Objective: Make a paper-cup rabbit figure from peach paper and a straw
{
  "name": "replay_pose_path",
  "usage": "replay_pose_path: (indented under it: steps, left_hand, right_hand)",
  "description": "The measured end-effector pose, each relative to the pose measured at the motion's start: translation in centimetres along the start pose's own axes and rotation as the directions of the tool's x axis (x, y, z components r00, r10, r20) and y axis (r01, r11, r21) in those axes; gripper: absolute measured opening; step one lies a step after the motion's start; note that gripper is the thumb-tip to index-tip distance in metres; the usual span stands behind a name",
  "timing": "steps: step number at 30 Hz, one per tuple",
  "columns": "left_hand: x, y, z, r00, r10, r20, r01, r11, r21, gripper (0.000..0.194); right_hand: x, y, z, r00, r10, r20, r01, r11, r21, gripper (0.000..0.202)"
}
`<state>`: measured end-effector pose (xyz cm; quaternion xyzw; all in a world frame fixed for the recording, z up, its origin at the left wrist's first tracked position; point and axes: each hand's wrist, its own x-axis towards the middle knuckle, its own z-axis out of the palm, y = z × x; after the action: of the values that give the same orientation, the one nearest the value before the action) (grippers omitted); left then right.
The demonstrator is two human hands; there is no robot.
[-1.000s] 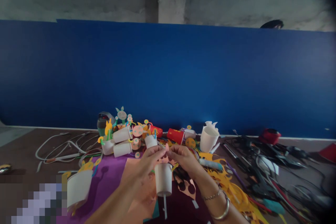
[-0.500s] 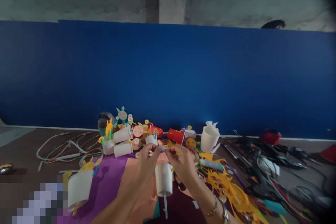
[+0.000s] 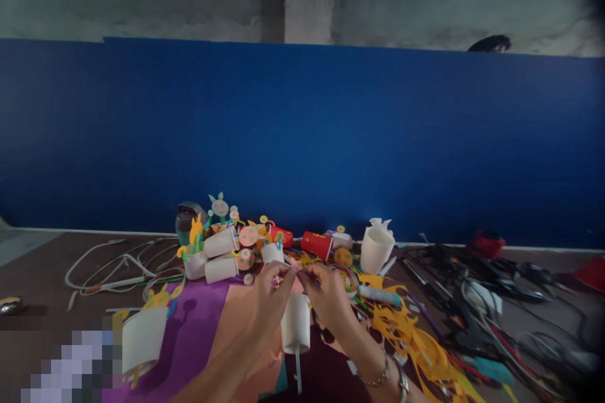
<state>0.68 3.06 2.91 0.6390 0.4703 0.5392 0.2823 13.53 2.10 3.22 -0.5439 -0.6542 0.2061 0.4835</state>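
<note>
My left hand (image 3: 274, 293) and my right hand (image 3: 326, 293) meet above a white paper cup (image 3: 296, 325), fingertips nearly touching. Both pinch a small pinkish paper piece (image 3: 293, 264) between thumbs and index fingers; its details are too small to make out. The cup has a pale straw (image 3: 298, 371) sticking out of its lower end toward me. Under my hands lie orange paper (image 3: 236, 327), purple paper (image 3: 196, 315) and a dark maroon sheet (image 3: 321, 378). A bracelet circles my right wrist.
White cups with paper figures (image 3: 220, 242), red cups (image 3: 316, 244) and a tall white cup (image 3: 377, 249) stand or lie behind. Another decorated cup (image 3: 144, 340) is at left. Yellow paper scraps (image 3: 416, 346), cables (image 3: 491, 302) and a glue stick (image 3: 378, 295) lie right. A blue partition (image 3: 302, 138) rises behind.
My fingertips have drawn closer together, and my left hand has turned and lowered slightly. More of the pinkish piece now shows above the fingertips. The cup and surrounding items stay put.
</note>
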Motion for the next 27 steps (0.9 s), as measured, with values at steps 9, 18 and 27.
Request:
replay_pose_path:
  steps: [9, 18, 27]
  left_hand:
    - [-0.22, -0.47, 0.03, 0.997, 0.083, -0.009, -0.083, 0.996, 0.016, 0.025]
    - [-0.19, -0.66, 0.24, 0.993, 0.112, -0.019, -0.112, 0.993, 0.024, 0.025]
    - [-0.27, -0.65, 0.28, 0.986, 0.164, -0.023, -0.163, 0.985, 0.055, 0.023]
  right_hand:
    - [0.07, 0.01, -0.29, 0.996, 0.053, 0.072, -0.059, 0.995, 0.079, 0.028]
    - [0.11, -0.34, -0.35, 0.99, 0.098, 0.099, -0.109, 0.987, 0.115, 0.027]
    - [0.09, -0.07, -0.2, 0.988, 0.104, 0.113, -0.116, 0.988, 0.102, 0.028]
